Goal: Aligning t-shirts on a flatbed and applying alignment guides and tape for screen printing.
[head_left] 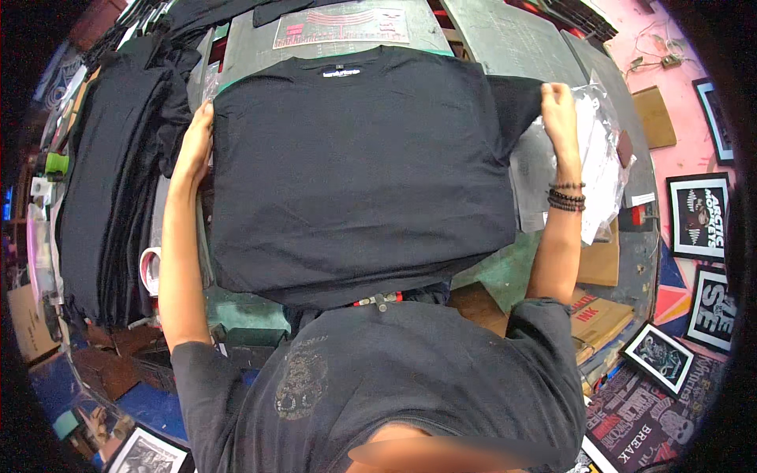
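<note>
A black T-shirt (355,173) lies spread in front of me, collar with a small neck label away from me. My left hand (199,142) is at its left edge, fingers closed on the cloth near the shoulder. My right hand (558,114) pinches the end of the right sleeve (516,106), drawn out to the right. The lower hem hangs over a grey board near my body. Beside my right hand lie clear plastic bags with white sheets (599,173).
A pile of black garments (110,189) lies at left, beside a tape roll (150,270). Grey boards (497,31) extend behind the shirt. Cardboard pieces (603,323) sit at lower right. Framed prints (656,359) line the pink surface at right.
</note>
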Tool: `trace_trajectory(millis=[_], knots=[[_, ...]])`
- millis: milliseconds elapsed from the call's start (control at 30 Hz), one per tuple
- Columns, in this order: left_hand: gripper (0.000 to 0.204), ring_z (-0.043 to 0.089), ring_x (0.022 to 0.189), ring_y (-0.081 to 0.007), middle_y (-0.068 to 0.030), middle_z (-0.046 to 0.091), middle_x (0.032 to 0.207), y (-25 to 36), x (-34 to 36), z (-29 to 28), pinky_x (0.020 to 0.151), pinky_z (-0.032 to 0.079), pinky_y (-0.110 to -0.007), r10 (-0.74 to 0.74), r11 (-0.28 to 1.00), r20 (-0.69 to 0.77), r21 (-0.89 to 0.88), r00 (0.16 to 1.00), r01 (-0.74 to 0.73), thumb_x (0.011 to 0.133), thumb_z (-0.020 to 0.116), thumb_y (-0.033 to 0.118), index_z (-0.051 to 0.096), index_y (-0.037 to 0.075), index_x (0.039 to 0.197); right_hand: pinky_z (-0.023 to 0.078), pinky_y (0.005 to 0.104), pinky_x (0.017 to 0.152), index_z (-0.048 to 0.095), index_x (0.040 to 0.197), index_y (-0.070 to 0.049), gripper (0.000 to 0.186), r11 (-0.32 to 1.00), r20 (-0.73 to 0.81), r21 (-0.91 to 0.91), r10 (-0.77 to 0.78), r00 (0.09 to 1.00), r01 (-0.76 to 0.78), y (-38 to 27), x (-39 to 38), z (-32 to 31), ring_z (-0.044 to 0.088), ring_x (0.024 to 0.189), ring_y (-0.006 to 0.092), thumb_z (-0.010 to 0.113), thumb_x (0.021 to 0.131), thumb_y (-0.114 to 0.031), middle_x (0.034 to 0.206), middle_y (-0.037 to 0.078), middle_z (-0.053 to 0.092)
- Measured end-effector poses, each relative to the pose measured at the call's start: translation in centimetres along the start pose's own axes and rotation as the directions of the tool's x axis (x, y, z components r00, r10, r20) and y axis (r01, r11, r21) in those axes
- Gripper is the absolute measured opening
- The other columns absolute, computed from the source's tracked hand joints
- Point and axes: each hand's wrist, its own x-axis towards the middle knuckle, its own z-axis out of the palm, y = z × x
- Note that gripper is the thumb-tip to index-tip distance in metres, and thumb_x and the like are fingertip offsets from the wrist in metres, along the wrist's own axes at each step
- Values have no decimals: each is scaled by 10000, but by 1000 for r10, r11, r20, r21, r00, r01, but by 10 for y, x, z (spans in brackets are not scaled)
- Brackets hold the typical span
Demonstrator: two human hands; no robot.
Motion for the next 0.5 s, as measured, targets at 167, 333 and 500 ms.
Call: trace_trajectory(millis=[167, 333, 500], knots=[[562, 518, 1403, -239, -147, 537, 1548, -4, 19, 1, 1200, 368, -367, -93, 984, -20, -153, 995, 89, 1155, 378, 387, 491, -29, 1516, 552, 494, 854, 693, 1178, -96, 354, 946, -109, -324, -11, 994, -25, 17, -1, -23, 733, 988, 428, 590, 1042, -406, 1003, 218, 766], [536, 624, 1278, -286, -159, 638, 1440, -2, 25, 3, 1153, 438, -405, -291, 921, 82, -246, 953, 303, 1153, 362, 365, 565, -31, 1452, 558, 487, 824, 755, 1011, -74, 455, 946, -61, -319, 33, 998, -51, 19, -11, -18, 740, 913, 408, 681, 967, -521, 964, 193, 772], [526, 656, 1232, -296, -179, 665, 1401, -6, 22, -2, 1100, 491, -404, -380, 906, 28, -193, 925, 378, 1139, 400, 358, 588, -42, 1425, 552, 380, 788, 792, 1012, -6, 566, 960, 199, -268, 139, 970, -83, 14, -14, -47, 738, 858, 236, 733, 927, -563, 912, 152, 783]])
